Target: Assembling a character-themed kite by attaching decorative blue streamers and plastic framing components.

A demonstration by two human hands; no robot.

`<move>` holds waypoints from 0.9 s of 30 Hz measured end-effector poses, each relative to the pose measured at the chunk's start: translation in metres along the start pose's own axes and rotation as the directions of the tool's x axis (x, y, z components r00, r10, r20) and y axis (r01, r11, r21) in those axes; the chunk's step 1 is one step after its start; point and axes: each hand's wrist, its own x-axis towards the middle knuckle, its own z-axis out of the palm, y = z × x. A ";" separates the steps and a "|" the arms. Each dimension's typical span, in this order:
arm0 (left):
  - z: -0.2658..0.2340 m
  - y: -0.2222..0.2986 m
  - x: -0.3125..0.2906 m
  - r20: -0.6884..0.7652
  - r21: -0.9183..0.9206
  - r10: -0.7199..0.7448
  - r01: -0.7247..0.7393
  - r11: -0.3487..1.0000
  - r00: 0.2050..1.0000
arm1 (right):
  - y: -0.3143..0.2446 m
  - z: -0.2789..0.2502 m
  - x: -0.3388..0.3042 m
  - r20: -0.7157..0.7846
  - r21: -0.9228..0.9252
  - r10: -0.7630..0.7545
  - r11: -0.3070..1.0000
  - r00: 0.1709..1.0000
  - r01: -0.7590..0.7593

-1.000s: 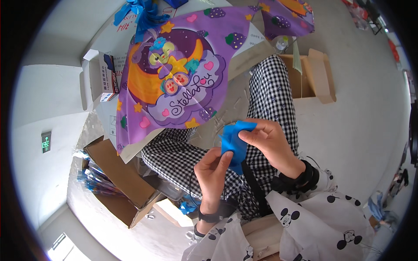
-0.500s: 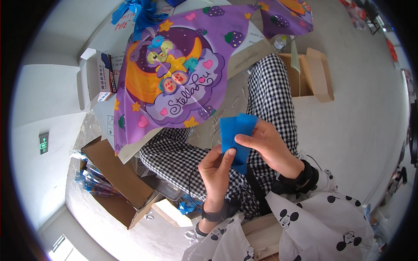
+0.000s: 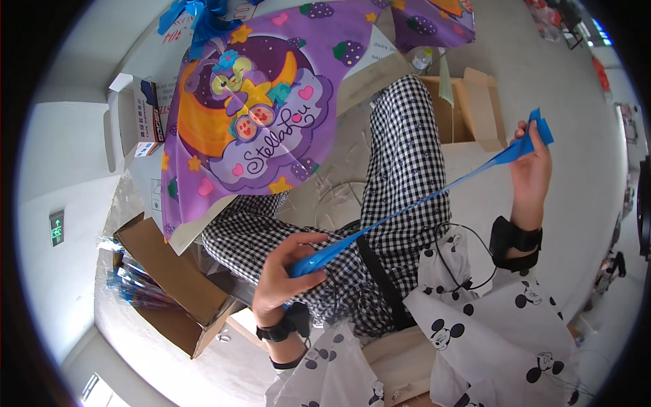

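Observation:
A long blue plastic strip [image 3: 413, 203] is stretched taut on a slant across my lap, narrow in the middle and wider at both ends. Its lower end is gripped by my left hand [image 3: 277, 277], over the left thigh. Higher up on the right, my right hand [image 3: 531, 169] pinches the other end, and a short piece sticks up past the fingers. A purple printed sheet [image 3: 325, 152], kite-like in shape with a cartoon rabbit on a moon, lies beyond my knees. At its far left is a bunch of blue strips [image 3: 207, 24].
An open cardboard box [image 3: 173, 271] with wrapped bundles [image 3: 135, 285] stands at the left. Another open box [image 3: 485, 108] is at the right, near a clear bottle [image 3: 422, 59]. A small printed box [image 3: 147, 112] sits beside the purple sheet.
My hands have moved far apart, the right one up and to the right, the left one down and to the left. The blue strip, folded before, is now drawn out between them.

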 end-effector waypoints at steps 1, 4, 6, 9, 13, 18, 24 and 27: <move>-0.001 0.000 -0.002 -0.018 -0.051 0.019 -0.020 0.998 1.000 | -0.001 -0.007 0.000 -0.064 -0.077 -0.008 0.997 0.998 0.003; -0.007 -0.008 0.000 -0.017 -0.180 0.023 -0.026 0.983 1.000 | 0.012 -0.044 0.005 -0.142 -0.258 -0.035 0.966 0.989 -0.002; -0.005 -0.013 0.003 -0.002 -0.256 0.011 -0.011 0.967 1.000 | 0.026 -0.090 0.020 -0.140 -0.337 -0.037 0.941 0.989 -0.012; 0.004 -0.033 0.017 -0.034 -0.487 0.171 -0.166 0.858 0.985 | 0.042 -0.106 0.020 -0.102 -0.828 -0.163 0.561 0.981 0.008; 0.030 -0.036 0.034 0.007 -0.754 0.008 0.000 0.657 1.000 | 0.045 -0.022 -0.019 0.645 -0.731 -0.274 0.051 0.714 0.680; 0.055 -0.019 0.044 0.125 -0.778 -0.021 0.111 0.619 0.992 | 0.041 0.104 -0.109 0.978 -0.209 0.154 0.653 0.142 0.728; 0.057 -0.008 0.022 -0.068 -0.578 0.064 -0.091 0.811 0.996 | 0.072 0.119 -0.122 0.722 -0.511 0.396 0.858 0.567 0.053; 0.060 -0.005 0.013 -0.340 -0.379 0.143 -0.275 0.884 0.929 | 0.072 0.117 -0.122 0.696 -0.530 0.449 0.848 0.560 -0.019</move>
